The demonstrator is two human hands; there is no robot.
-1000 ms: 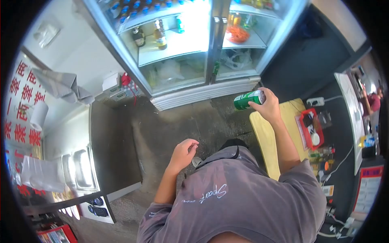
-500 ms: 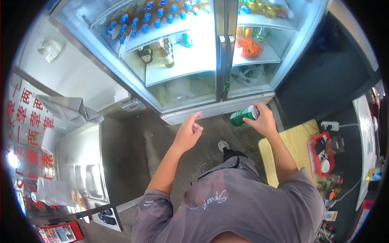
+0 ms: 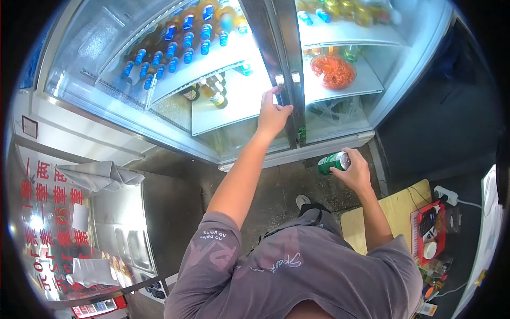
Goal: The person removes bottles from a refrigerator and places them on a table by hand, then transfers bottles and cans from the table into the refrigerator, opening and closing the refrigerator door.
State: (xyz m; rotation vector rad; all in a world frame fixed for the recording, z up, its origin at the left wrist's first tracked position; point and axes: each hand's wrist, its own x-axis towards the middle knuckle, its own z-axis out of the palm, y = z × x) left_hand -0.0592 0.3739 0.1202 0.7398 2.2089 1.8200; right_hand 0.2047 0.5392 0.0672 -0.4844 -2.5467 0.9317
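Observation:
My left hand (image 3: 273,114) is raised at the glass-door refrigerator (image 3: 300,159), its fingertips by the handle (image 3: 282,91) of the left door. The thumb stands apart from the fingers, which are slightly bent; whether they touch the handle I cannot tell. A green drink can (image 3: 333,162) lies tilted sideways in my right hand (image 3: 356,170), gripped between thumb and fingers, its silver end toward the palm. That hand is lower and to the right, in front of the right door. Both doors look closed.
Several blue-capped bottles (image 3: 188,40) fill the upper left shelf. A bowl of reddish food (image 3: 333,72) sits behind the right door. To the right stands a wooden table (image 3: 393,210) with a red tray (image 3: 431,231). A metal counter (image 3: 125,223) is at left.
My left hand has moved up and forward to the refrigerator door handle. The can stays in my right hand. The view has shifted, with the refrigerator appearing closer.

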